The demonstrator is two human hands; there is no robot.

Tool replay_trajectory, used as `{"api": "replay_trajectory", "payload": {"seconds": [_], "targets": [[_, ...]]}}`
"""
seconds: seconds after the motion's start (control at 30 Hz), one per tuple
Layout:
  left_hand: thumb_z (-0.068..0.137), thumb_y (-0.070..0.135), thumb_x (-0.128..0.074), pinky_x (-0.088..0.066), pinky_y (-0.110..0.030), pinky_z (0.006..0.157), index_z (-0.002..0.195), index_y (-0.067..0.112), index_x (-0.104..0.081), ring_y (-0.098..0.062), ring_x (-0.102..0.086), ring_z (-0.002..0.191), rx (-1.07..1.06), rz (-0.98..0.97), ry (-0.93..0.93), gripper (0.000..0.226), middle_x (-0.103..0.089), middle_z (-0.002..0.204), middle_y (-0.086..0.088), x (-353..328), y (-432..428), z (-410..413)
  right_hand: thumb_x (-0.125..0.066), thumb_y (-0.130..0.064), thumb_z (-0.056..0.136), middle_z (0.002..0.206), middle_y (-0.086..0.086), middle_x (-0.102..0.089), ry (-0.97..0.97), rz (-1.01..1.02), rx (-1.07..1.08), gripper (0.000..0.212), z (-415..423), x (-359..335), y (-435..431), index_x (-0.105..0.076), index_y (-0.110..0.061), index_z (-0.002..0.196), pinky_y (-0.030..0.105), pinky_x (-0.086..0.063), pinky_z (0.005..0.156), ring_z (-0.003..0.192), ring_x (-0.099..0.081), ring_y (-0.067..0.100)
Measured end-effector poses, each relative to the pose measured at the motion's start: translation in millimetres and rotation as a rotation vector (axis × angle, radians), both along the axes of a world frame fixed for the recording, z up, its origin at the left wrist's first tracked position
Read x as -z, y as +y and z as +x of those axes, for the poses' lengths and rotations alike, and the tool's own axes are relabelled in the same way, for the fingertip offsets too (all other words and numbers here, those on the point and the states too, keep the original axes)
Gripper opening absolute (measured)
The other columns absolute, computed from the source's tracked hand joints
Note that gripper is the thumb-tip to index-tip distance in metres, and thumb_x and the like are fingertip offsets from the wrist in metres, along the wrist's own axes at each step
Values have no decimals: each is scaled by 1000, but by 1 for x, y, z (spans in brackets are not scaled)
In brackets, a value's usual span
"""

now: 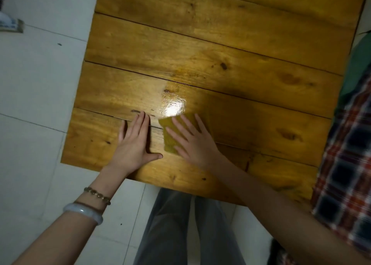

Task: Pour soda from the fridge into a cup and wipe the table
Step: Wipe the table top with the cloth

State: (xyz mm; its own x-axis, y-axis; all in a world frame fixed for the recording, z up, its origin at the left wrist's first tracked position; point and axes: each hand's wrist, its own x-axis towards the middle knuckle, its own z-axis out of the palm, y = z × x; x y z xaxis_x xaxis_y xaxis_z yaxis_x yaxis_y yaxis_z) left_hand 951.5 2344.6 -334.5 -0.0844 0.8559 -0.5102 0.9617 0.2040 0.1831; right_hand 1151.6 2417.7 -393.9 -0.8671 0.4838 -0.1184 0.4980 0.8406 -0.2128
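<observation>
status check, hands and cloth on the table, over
Left hand flat on the wooden plank table, open. Right hand open, pressing the yellow-green cloth flat. Glossy wet patch just beyond the cloth. Nothing in the way.

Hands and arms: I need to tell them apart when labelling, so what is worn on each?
The left hand has a wrist with a beaded bracelet, a thin brown cord and a pale, smooth bangle. The right hand and its forearm are bare, with a red, white and dark plaid sleeve higher up.
</observation>
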Motion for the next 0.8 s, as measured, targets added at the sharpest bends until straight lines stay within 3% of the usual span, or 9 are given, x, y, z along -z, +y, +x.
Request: {"api": "replay_trajectory", "payload": {"seconds": [0.13,0.3,0.4,0.6,0.73,0.8], "targets": [[61,65,-71,9,-45,116,150,8,3,-19,7,145,-2,-24,0,129,6,158,-8,0,-1,1,-31,-47,94,152,3,-26,-51,34,-61,54,71,-5,-10,-27,-29,144,52,-11,114,140,-20,25],[61,61,-75,6,-47,116,149,8,1,-21,5,145,-26,-11,-4,128,5,158,-10,2,-3,8,-30,-45,95,150,9,-32,-100,107,276,52,41,-1,62,-31,-27,143,57,-17,111,139,-28,30],[65,58,-74,5,-48,116,149,6,-2,-23,1,145,-31,5,-7,123,0,158,-12,2,-11,14,-31,-49,93,150,11,-32,-99,101,418,55,2,-3,61,-32,-26,143,60,-19,110,138,-28,32],[64,74,-60,-1,-51,116,149,2,-7,-28,-8,145,13,-7,62,123,-7,157,-16,3,-27,29,-35,-53,93,154,7,-21,-15,-4,67,59,55,-4,-32,-26,-29,145,58,-10,112,142,-16,28],[66,83,-35,-3,-50,116,149,3,-9,-28,-11,144,35,-25,115,118,-10,157,-16,2,-28,40,-34,-58,91,152,4,-26,-65,21,132,59,126,-11,-48,-28,-34,144,56,-18,111,140,-23,26],[67,83,-40,0,-49,117,149,2,-6,-27,-7,145,39,-27,122,120,-7,157,-15,2,-27,47,-28,-61,91,152,6,-27,-108,16,238,60,155,-13,-30,-23,-34,144,56,-13,113,141,-19,25]]}}
